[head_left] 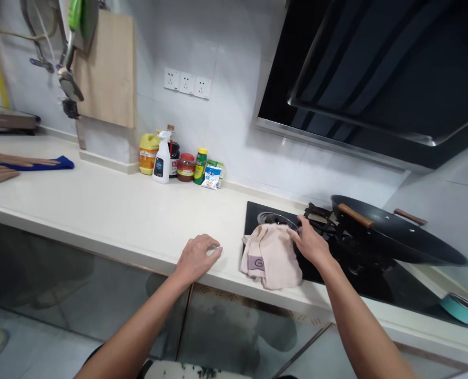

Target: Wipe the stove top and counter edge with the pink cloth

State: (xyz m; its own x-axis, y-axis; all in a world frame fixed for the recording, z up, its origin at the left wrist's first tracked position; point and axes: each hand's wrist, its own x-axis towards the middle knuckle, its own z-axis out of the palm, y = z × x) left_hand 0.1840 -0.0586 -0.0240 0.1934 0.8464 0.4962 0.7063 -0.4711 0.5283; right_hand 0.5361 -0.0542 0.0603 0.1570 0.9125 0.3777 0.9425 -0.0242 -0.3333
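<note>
A pale pink cloth point(278, 258) with a grey tag marked "G" lies bunched over the left front of the black gas stove point(253, 213), its lower edge reaching onto the counter's front rim. At the cloth's upper right corner, my right hand point(312, 243) has its thumb and fingers on the fabric, gripping it near the left burner point(275, 218). My left hand point(196, 258) is at the counter's front edge, left of the cloth. It holds nothing; its fingers are loosely bent, with the thumb apart.
A black wok point(392, 226) with wooden handles sits tilted on the stove's right. Bottles, including a white spray bottle point(162, 160), stand along the wall. At far left, another person's hands point(17, 160) press a blue cloth point(62, 163). A range hood point(368, 68) overhangs the stove.
</note>
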